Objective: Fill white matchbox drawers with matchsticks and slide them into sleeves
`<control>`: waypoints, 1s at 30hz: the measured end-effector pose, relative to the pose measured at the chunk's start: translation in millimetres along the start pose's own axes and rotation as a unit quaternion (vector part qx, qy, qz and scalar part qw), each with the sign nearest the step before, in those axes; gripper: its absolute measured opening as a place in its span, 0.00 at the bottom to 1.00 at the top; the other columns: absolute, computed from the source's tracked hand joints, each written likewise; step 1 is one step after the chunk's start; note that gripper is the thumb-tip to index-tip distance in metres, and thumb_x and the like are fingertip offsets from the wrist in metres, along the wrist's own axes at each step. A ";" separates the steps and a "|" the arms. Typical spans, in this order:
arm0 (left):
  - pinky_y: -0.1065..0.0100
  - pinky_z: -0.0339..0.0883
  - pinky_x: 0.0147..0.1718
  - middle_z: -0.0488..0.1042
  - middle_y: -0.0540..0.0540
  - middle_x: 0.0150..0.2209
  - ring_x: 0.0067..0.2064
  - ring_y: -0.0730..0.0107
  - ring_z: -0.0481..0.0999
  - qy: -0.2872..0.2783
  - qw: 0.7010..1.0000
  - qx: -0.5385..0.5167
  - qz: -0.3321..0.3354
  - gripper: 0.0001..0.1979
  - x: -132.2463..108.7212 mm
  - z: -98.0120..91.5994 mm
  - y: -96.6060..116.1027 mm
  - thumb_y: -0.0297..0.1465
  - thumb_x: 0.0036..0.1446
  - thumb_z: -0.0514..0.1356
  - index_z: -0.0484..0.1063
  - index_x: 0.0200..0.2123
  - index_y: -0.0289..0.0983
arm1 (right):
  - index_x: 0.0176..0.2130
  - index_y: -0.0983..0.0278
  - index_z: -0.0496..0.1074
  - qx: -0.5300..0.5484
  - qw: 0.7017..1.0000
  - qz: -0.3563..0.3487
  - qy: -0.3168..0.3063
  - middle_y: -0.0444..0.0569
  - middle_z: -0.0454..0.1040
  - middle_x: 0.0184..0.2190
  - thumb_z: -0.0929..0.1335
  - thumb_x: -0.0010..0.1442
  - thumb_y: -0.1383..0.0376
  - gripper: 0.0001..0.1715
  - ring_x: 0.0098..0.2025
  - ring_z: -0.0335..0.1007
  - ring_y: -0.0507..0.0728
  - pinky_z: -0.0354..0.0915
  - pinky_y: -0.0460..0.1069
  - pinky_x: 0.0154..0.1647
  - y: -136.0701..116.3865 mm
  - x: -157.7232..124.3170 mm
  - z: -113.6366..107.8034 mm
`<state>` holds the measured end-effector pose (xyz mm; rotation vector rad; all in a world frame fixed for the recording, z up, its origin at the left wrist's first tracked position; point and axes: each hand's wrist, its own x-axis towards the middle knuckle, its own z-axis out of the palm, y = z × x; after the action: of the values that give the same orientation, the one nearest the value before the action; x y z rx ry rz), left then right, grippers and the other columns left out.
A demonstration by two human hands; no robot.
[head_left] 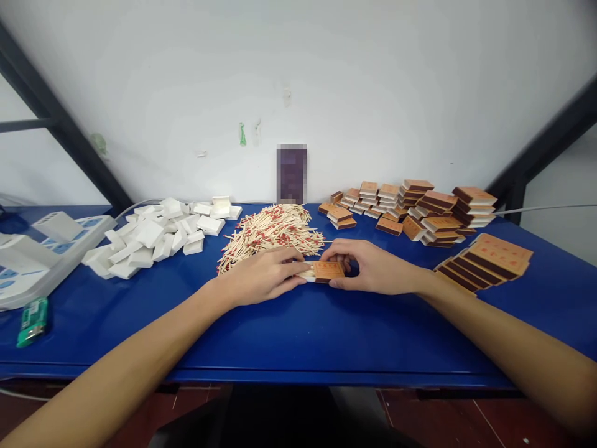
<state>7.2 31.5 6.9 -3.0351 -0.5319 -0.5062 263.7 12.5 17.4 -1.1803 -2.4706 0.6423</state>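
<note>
Just in front of a heap of red-tipped matches [270, 230], my two hands meet over one matchbox. My right hand [357, 264] grips its orange-and-brown sleeve [328, 270] between thumb and fingers. From the sleeve's left end sticks out a white inner tray [308, 274] with matches in it. My left hand [268, 274] has its thumb and fingers closed on that tray, covering much of it. The tray is partly inside the sleeve.
White trays [149, 233] lie piled on the left of the blue table [289, 342]. Beyond them are a power strip [88, 227] and a green lighter [33, 320]. Stacked matchboxes [438, 221] stand at the back right, with flattened-looking sleeves [499, 255] nearer. A wall rises behind.
</note>
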 end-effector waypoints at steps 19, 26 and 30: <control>0.64 0.74 0.43 0.77 0.42 0.42 0.43 0.67 0.77 0.153 0.982 -0.109 0.014 0.14 0.4 6.1 1.8 0.37 0.59 0.64 0.74 0.45 0.34 | 0.43 0.63 0.72 0.027 0.995 -0.088 0.050 0.47 0.74 0.36 0.73 0.56 0.57 0.17 0.34 0.66 0.54 0.62 0.48 0.34 -10.0 0.7 10.8; 0.66 0.75 0.40 0.77 0.43 0.39 0.40 0.68 0.78 0.202 0.973 -0.112 0.013 0.12 0.7 2.9 1.5 0.38 0.57 0.66 0.76 0.36 0.34 | 0.44 0.62 0.72 0.029 0.992 -0.097 0.073 0.48 0.74 0.37 0.72 0.57 0.56 0.17 0.35 0.67 0.55 0.62 0.49 0.34 -9.7 0.3 11.7; 0.64 0.76 0.41 0.77 0.43 0.39 0.41 0.68 0.78 0.206 0.972 -0.115 0.025 0.11 0.6 2.8 3.5 0.38 0.57 0.65 0.76 0.38 0.35 | 0.44 0.62 0.72 0.035 0.991 -0.106 0.078 0.48 0.75 0.38 0.73 0.56 0.58 0.17 0.37 0.69 0.56 0.63 0.50 0.38 -9.9 -0.3 11.5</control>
<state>9.7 28.6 4.5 -3.0007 -0.3944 -1.2330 252.1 3.8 12.8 -0.8913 -2.3778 0.5496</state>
